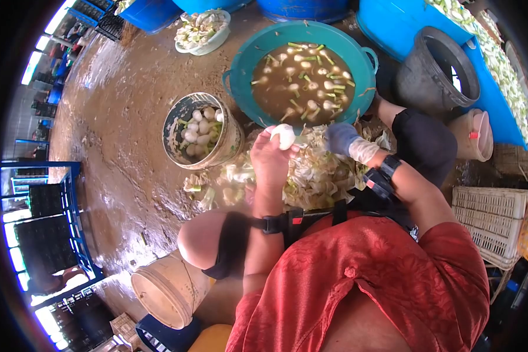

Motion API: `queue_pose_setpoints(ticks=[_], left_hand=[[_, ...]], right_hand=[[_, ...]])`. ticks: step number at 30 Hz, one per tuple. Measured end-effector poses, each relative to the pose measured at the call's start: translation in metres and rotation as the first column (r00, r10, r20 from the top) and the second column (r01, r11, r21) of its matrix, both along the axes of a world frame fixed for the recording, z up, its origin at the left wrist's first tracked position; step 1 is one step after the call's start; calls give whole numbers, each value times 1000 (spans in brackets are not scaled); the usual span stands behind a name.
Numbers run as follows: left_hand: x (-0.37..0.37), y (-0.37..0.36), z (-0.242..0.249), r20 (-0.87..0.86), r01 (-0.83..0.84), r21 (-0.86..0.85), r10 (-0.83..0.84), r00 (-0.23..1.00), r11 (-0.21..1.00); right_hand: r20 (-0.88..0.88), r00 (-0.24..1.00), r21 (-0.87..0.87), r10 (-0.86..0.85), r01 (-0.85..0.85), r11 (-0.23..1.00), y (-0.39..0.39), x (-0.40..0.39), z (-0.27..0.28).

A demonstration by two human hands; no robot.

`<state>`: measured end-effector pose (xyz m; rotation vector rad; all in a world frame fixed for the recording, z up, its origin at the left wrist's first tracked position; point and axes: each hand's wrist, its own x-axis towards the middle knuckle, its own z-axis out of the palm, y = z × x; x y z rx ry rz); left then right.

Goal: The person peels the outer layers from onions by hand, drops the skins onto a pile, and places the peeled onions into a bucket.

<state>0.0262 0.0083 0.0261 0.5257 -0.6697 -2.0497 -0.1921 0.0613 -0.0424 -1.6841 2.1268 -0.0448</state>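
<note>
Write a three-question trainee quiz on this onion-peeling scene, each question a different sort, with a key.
1. True or false: the left hand holds a white peeled onion.
2. What covers the right hand? A) a blue glove B) nothing C) a plastic bag
3. Fill in: the teal basin holds murky ____ with onions floating in it.

Key
1. True.
2. A. A blue glove, with pale wrapping at the wrist.
3. Water. The small bucket beside it holds peeled onions without any, and trimmings lie heaped under the hands.
</note>
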Motion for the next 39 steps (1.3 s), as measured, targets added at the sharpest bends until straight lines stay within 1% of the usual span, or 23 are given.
queue_pose_setpoints(ticks=[1,2,4,5,6,7,8,9,11,12,14,15,17,18,20,21,23,27,29,32,36,38,39], left_hand=[[1,-2,0,-58,30,48,-28,998,998],[1,-3,-1,-119,64,95,-52,992,993],[-4,-1,-1,-75,16,128,-7,997,992],[-5,0,-1,-26,-29,154,33,999,988],[-7,0,-4,-23,-26,158,30,999,987],[-8,0,-6,-50,23,150,-16,999,988],[-10,0,-8,-76,74,139,-64,995,987],[-12,1,-9,-73,81,138,-72,995,987],[-14,5,-12,27,59,94,-62,998,994],[-16,7,-9,29,59,93,-62,998,994],[-18,10,-5,185,-16,50,6,983,999],[-16,11,-6,187,-15,52,5,982,999],[-12,13,-9,438,78,-54,-47,898,995],[-13,14,-6,438,82,-53,-51,898,995],[-15,15,-1,466,56,-103,-2,885,993],[-14,15,-2,466,56,-102,-2,885,993],[-11,13,-3,563,91,-107,-15,826,990],[-18,17,-4,639,27,-102,44,768,994],[-16,14,-12,650,99,-130,9,760,987],[-17,18,-10,726,121,-177,47,686,977],[-20,18,-28,735,94,-235,113,668,968],[-20,14,-53,687,93,-445,273,674,891],[-20,13,-48,686,95,-447,273,674,889]], right_hand=[[-77,989,270,127,-102,957,4,-3,2],[-79,989,272,129,-103,957,5,-5,4],[-44,985,116,164,-158,981,8,-6,31],[329,944,-128,21,23,991,11,-9,25],[332,943,-124,16,27,992,12,-2,36],[593,797,-276,115,68,959,9,10,57],[776,580,-405,248,156,901,5,19,70],[777,580,-405,244,164,899,1,24,73],[599,742,-454,302,4,891,-6,31,76],[600,741,-454,301,5,891,-8,31,75],[565,782,-410,261,-9,912,-11,33,73],[568,781,-407,259,-8,913,-11,34,73],[584,765,-399,271,-20,917,-10,34,75],[584,766,-398,267,-16,917,-10,35,73],[394,878,-487,271,-50,872,-9,39,66],[395,878,-487,271,-50,872,-8,40,68],[517,820,-424,243,-1,906,-4,41,72],[459,858,-367,233,-56,928,1,41,74],[224,942,-404,250,-144,903,2,45,66],[185,956,-416,227,-133,900,6,50,67],[269,947,-475,174,-27,880,3,53,50],[497,860,-429,118,126,894,-4,46,25],[690,723,-171,20,137,976,-3,43,26]])
